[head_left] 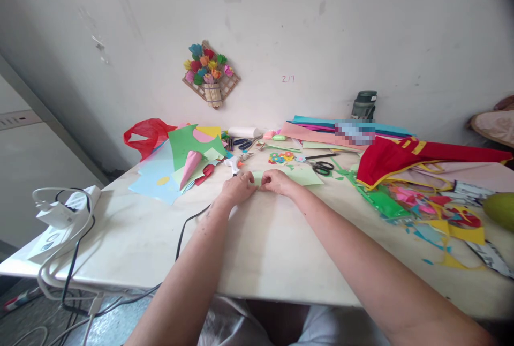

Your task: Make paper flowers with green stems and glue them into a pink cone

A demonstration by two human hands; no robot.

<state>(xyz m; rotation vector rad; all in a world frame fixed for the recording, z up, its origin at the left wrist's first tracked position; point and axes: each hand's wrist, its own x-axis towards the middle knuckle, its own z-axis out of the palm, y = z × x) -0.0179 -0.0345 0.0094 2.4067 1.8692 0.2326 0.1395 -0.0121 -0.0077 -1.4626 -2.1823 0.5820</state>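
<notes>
A pale green paper sheet [307, 177] lies on the table ahead of me. My left hand [240, 187] is closed at its left end, fingertips pinched on the edge nearest me. Close beside it, my right hand [277, 182] pinches the same edge with thumb and fingers. Any fold under the fingertips is too small to make out. Just beyond my left hand rests a white glue gun [232, 164]. Small coloured paper flowers [283, 157] sit behind the sheet, and black-handled scissors [322, 167] lie past its right end.
At the left are a pink paper cone [191, 168], green paper [184, 148] and a red plastic bag [146, 137]. A power strip [86, 204] with cables stands at the left edge. Paper scraps [437, 228] and a red cloth [385, 161] cover the right side.
</notes>
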